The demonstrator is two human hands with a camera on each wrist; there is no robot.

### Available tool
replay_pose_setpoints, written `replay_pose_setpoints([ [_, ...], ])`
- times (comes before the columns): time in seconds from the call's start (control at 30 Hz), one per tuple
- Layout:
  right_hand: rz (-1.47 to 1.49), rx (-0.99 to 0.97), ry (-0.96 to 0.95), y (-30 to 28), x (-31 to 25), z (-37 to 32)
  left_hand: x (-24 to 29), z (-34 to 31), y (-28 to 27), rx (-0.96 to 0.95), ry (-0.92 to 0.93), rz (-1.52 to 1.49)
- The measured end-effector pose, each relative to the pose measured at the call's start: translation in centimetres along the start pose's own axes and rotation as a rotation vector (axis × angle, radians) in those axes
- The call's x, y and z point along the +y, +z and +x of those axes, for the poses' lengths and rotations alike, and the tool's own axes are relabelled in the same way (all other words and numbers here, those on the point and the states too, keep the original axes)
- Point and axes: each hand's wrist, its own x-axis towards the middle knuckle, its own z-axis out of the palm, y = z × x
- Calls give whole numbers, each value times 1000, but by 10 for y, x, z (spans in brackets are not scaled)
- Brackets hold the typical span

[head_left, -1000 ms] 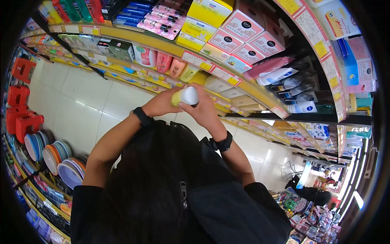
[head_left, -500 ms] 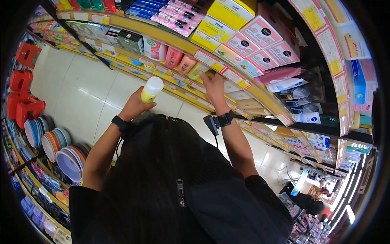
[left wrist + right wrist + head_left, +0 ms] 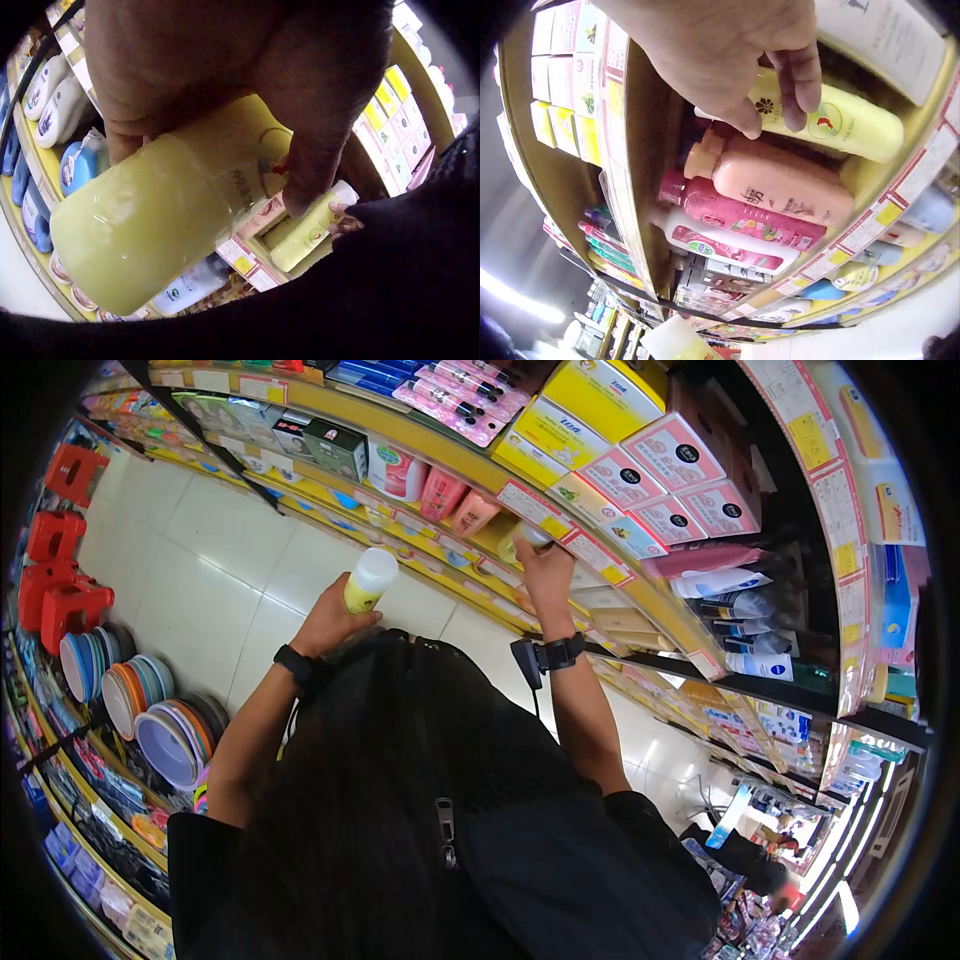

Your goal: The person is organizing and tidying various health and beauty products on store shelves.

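In the head view, the left hand (image 3: 332, 617) grips a pale yellow bottle (image 3: 359, 598) with a white cap, upright and away from the shelf. That bottle (image 3: 150, 217) fills much of the left wrist view, fingers (image 3: 311, 161) wrapped round it. The right hand (image 3: 549, 580) is at the shelf. In the right wrist view, the right hand (image 3: 727, 60) has thumb and fingers round the upper part of a second yellow bottle (image 3: 862, 129), beside a peach bottle (image 3: 787, 184) and a pink bottle (image 3: 750, 214). The second bottle's cap is mostly hidden by the hand.
Yellow and pink boxes (image 3: 625, 478) stand on the shelf above, behind a price-tag edge (image 3: 537, 508). Tubes (image 3: 735, 582) lie to their right. Stacked basins (image 3: 165, 745) and red stools (image 3: 75, 615) line the left side of the tiled floor (image 3: 190, 570).
The right hand has left the first bottle, reached up to the shelf and taken hold of the second one. The left hand has moved left and down with the first bottle.
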Motion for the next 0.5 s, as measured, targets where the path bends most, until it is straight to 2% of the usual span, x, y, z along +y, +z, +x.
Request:
replay_pose_setpoints([
  [0.03, 36, -45, 107, -4, 0, -1, -1, 1, 1, -9, 2, 0],
  [0.23, -79, -48, 171, -11, 7, -6, 2, 7, 6, -45, 31, 7],
  [0.37, -145, -15, 101, -10, 11, -7, 1, 10, 7, -49, 32, 16],
  [0.5, -40, -5, 136, -23, -20, -11, 0, 8, 7, -49, 16, 11],
])
